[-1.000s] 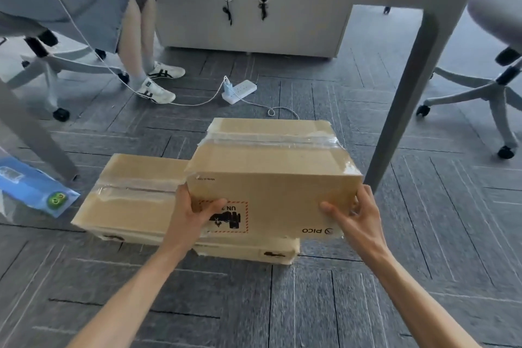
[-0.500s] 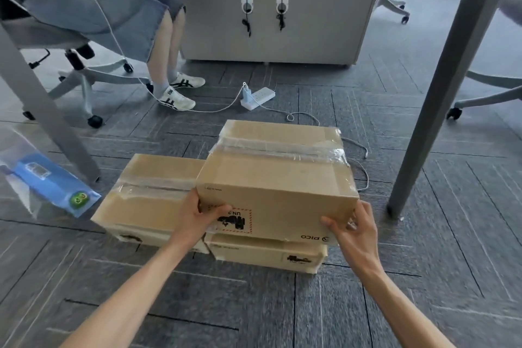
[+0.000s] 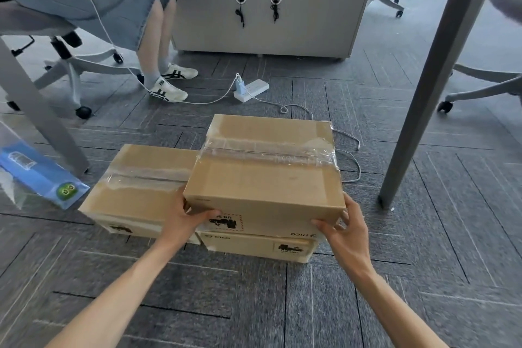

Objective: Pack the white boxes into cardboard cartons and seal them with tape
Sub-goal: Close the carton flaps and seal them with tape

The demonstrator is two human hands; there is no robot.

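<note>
Tan cartons (image 3: 265, 178), grey herringbone carpet (image 3: 423, 234)

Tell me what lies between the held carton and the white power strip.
In the head view, a loop of white cable on grey carpet lies between the carton and the power strip.

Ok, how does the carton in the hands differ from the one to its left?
The held carton is gripped at its near corners by the left hand and right hand; the left carton is gripped by neither. The held carton sits above a lower carton; the left carton lies on the carpet. Both are brown cardboard, sealed across the top with clear tape.
</note>
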